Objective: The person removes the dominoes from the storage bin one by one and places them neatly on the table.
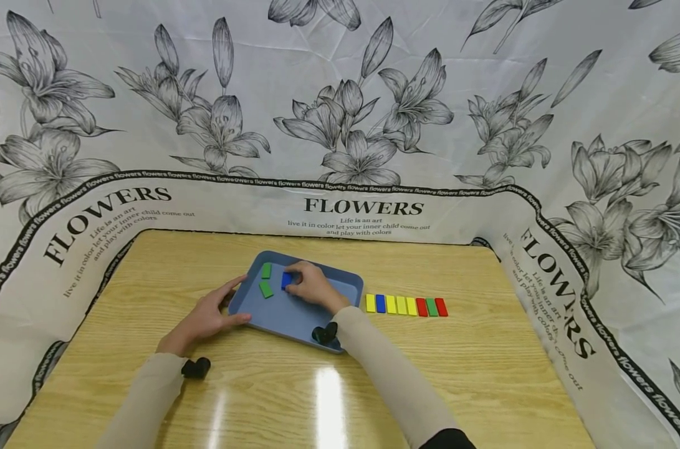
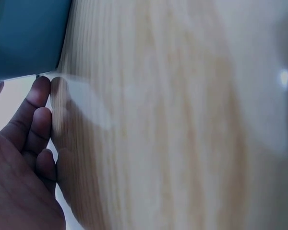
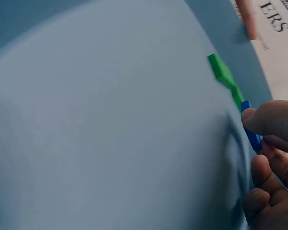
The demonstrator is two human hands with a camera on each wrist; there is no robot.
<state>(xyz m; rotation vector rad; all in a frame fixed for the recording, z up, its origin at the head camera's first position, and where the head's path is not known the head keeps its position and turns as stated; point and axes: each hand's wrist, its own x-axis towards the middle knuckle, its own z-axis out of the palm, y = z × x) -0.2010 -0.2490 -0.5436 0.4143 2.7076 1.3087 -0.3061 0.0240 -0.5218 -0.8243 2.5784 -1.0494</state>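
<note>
A shallow blue-grey tray [image 1: 283,316] sits slightly askew on the table. My left hand [image 1: 207,318] holds its left end, thumb by the near corner and fingers at the left side; in the left wrist view its fingertips [image 2: 40,91] meet the tray's edge. Over the tray, my right hand [image 1: 315,285] pinches a flat blue block [image 3: 251,129] between thumb and fingers. Two flat green blocks [image 1: 266,289] lie in the tray, left of the blue one. In the right wrist view a green block [image 3: 221,70] shows beyond the pinched block.
To the right of the tray, a row of flat upright-aligned blocks lies on the wooden table [image 1: 457,374]: several yellow blocks [image 1: 401,305], a blue block [image 1: 381,304], red blocks [image 1: 441,307] and a green block [image 1: 432,307]. Flower-printed cloth [image 1: 362,206] borders the table's back and sides.
</note>
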